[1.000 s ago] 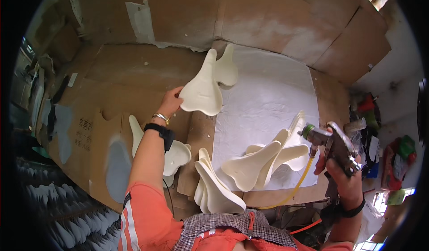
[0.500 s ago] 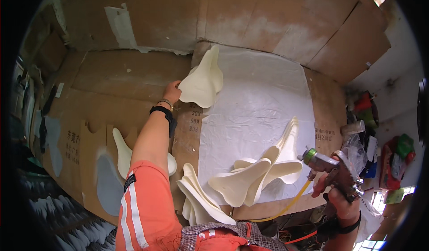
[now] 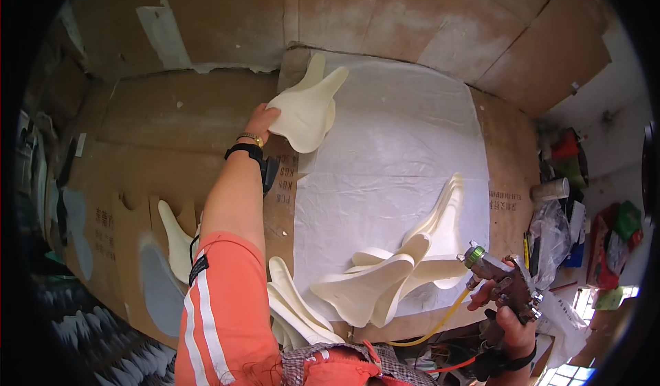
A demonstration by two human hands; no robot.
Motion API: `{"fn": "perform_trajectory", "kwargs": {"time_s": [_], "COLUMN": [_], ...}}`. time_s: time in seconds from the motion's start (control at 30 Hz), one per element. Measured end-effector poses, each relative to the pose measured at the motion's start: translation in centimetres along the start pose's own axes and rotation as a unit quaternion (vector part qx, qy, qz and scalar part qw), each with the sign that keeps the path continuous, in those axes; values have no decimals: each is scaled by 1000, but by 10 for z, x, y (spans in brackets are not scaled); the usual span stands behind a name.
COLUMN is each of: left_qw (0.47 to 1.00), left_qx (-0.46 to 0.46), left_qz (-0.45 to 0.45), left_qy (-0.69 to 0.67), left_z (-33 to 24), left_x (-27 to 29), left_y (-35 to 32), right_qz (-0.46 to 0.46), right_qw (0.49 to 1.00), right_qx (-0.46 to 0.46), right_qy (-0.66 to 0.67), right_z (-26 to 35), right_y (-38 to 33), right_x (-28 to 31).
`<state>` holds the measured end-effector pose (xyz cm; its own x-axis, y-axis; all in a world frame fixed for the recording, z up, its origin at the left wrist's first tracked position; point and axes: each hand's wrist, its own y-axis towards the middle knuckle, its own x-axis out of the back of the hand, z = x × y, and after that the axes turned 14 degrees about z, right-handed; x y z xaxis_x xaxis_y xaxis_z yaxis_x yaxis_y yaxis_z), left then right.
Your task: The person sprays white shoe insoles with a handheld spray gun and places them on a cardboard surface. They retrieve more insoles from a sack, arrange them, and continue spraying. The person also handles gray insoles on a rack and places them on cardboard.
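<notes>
My left hand (image 3: 262, 119) is stretched to the far middle, its fingers closed on the wide end of a cream bicycle saddle pad (image 3: 302, 114). A second pad (image 3: 313, 71) shows behind it, its narrow tip to the left of the upper one's. Whether my fingers grip both pads is hidden. At the lower right, my right hand (image 3: 514, 327) is wrapped round a spray gun (image 3: 502, 283). The gun's green-ringed nozzle faces left, toward a pile of cream saddle pads (image 3: 368, 283) on the white sheet (image 3: 385, 180). I cannot tell whether it is spraying.
More pads (image 3: 299, 303) lean together by the near edge, and another (image 3: 173, 238) lies left of my arm. A yellow hose (image 3: 440, 324) runs from the gun. Cardboard walls (image 3: 385, 15) stand behind the cardboard-covered table (image 3: 179, 125). Bags and tools (image 3: 550, 228) crowd the right side.
My left hand has turned the upper pad, so its narrow tip now points right and stands apart from the tip behind it. The spray gun stays in my right hand.
</notes>
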<state>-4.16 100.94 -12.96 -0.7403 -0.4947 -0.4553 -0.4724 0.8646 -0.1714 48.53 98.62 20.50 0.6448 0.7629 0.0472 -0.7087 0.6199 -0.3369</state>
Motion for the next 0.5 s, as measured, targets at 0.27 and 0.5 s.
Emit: {"fn": "perform_trajectory", "kwargs": {"time_s": [0.27, 0.5], "left_qw": [991, 888], "left_qx": [-101, 146], "left_qz": [-88, -380], "left_qy": [33, 213], "left_z": [-67, -82], "left_x": [13, 102], "left_y": [-148, -415], "right_qz": [-18, 10], "right_qw": [995, 1000], "right_qx": [49, 26], "right_qy": [-80, -11], "right_z": [-15, -25], "right_y": [-12, -38], "right_x": [-15, -32]}}
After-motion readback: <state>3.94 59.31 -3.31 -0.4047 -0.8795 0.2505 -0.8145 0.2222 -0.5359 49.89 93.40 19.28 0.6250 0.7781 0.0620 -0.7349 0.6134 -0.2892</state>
